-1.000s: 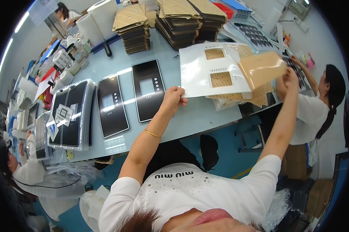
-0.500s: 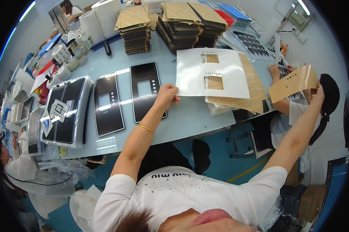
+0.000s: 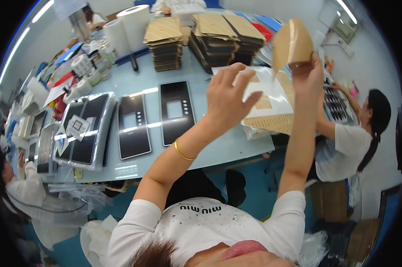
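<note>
My right hand (image 3: 308,73) grips a tan sheet (image 3: 294,42) at its lower edge; the sheet is raised and bent into a curve. My left hand (image 3: 230,95) is open, fingers spread, and holds nothing. It is in front of a white sheet (image 3: 279,94) with two rectangular cut-outs and partly hides it. That sheet lies on printed tan sheets (image 3: 270,123) at the right part of the table. To the left of my left hand, two black panels (image 3: 177,127) (image 3: 134,144), each with a rectangular window and a column of small round holes, lie side by side.
Tall stacks of tan-faced panels (image 3: 164,46) (image 3: 216,40) stand at the back. A plastic-wrapped pile of black panels (image 3: 87,147) is at the left, near bottles and white paper rolls (image 3: 134,22). A co-worker (image 3: 348,147) sits at the right beside dark parts (image 3: 336,104).
My right hand has swung the tan sheet up and inward from the far right, and the sheet has bent. My left hand has let go of the white sheet's edge and risen, opening its fingers.
</note>
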`<state>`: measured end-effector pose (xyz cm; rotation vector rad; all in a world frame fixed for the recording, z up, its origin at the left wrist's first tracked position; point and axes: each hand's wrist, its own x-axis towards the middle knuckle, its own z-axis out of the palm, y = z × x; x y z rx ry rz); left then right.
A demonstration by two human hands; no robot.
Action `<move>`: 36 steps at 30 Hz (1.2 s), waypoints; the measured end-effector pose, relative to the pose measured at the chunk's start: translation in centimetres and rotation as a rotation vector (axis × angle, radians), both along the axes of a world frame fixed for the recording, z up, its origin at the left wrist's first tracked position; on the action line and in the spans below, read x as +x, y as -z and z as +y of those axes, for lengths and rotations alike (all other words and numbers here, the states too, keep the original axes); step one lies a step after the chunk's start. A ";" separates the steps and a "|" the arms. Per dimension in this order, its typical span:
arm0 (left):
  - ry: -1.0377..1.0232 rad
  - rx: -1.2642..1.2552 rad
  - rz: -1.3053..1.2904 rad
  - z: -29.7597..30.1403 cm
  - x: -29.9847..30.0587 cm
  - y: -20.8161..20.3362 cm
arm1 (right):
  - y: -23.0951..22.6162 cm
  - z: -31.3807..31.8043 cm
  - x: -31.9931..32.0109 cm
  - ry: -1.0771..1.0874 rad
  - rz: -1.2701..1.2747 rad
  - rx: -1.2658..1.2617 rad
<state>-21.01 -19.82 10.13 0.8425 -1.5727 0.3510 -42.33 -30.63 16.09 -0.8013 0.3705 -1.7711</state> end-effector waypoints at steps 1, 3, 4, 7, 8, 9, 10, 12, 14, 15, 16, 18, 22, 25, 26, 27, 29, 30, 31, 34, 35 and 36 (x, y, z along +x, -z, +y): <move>-0.108 -0.026 -0.032 0.7 0.4 -0.7 | 0.9 1.5 3.0 -0.080 -0.011 0.004; -0.213 -0.069 -0.026 1.3 1.8 -1.2 | 1.3 6.2 8.6 -0.157 -0.058 0.037; -0.286 -0.097 -0.018 1.6 2.7 -1.3 | 1.8 7.5 10.2 -0.191 -0.068 0.030; -0.344 -0.175 -0.059 2.2 6.3 -0.3 | 3.3 10.1 13.1 -0.392 -0.137 -0.057; -0.322 -0.183 -0.057 3.0 7.4 -0.6 | 3.7 10.6 13.8 -0.487 -0.111 -0.102; -0.301 -0.177 -0.027 4.1 8.3 -0.9 | 3.9 11.0 14.4 -0.580 -0.085 -0.148; -0.318 -0.182 -0.046 5.3 9.4 -1.0 | 4.0 11.3 14.9 -0.597 -0.102 -0.155; -0.173 -0.053 0.155 7.5 12.0 -1.3 | 4.1 11.3 16.1 -0.640 0.060 -0.451; 0.048 0.115 0.394 9.9 14.3 -1.6 | 5.0 11.0 17.6 -0.423 0.096 -0.414; 0.190 0.178 0.536 10.8 15.2 -1.9 | 5.4 10.7 18.3 -0.250 0.334 -0.387; 0.178 0.183 0.538 11.8 15.9 -2.2 | 6.0 10.5 18.9 -0.075 0.571 -0.355; 0.366 0.361 0.730 13.4 17.0 -2.5 | 7.7 10.6 20.2 -0.256 0.533 -0.311; 0.409 0.401 0.816 14.2 18.5 -1.8 | 8.4 11.4 21.7 -0.381 0.487 -0.350; 0.407 0.283 0.923 13.7 17.2 -1.3 | 8.2 10.7 21.7 -0.321 0.454 -0.348; 0.404 0.285 0.936 13.8 17.9 0.0 | 7.8 10.4 21.5 -0.288 0.436 -0.309; 0.286 0.489 0.732 13.7 19.4 2.7 | 7.6 10.0 21.2 -0.265 0.438 -0.307; 0.172 0.767 0.561 13.0 21.1 8.0 | 7.4 9.3 21.2 -0.255 0.468 -0.265; 0.174 0.772 0.567 12.9 21.0 8.7 | 7.5 8.9 21.2 -0.244 0.490 -0.226; 0.223 0.818 0.667 12.7 20.5 9.1 | 8.2 8.0 20.8 -0.212 0.609 -0.220; 0.319 0.902 0.906 12.3 18.6 8.8 | 10.4 7.0 20.5 -0.164 0.853 -0.362; 0.376 0.935 1.027 12.1 18.3 8.8 | 11.0 6.9 20.0 -0.198 1.011 -0.390; 0.434 0.965 1.149 11.9 18.1 8.8 | 11.5 6.9 19.5 -0.199 1.016 -0.387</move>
